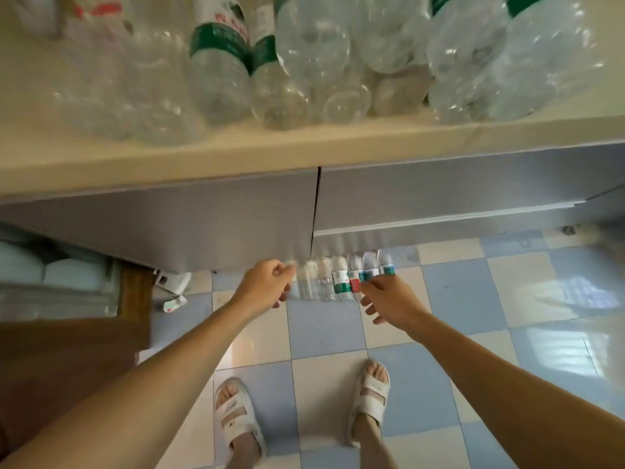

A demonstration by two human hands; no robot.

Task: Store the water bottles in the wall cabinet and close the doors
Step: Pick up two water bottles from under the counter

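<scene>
A checkered floor [324,333] of blue and white tiles fills the near half of the view, with two feet in white sandals [238,411] standing on it. Above it two grey cabinet doors [203,218] meet at one dark seam; the right door's lower edge sits higher than the left one's. Over the doors runs a cream shelf [236,154], its left and right ends cut off by the frame. On the shelf lie clear plastic bottles [311,62], bases toward the camera — about ten can be counted, though the blurred ones at far left cannot be separated, and the tops of all are cut off. At least four carry green labels.

On the floor just below the doors stands a row of water bottles [341,282], roughly eight; the clear ones at left blur together. The left hand [267,286] is curled with its fingertips against the left end of the row; whether it pinches a bottle cannot be told. The right hand [385,299] pinches the right end of the row, at a blue-labelled bottle, its lower fingers spread loose.

A brown wooden surface [67,360] sits at near left, partly cut off.
</scene>
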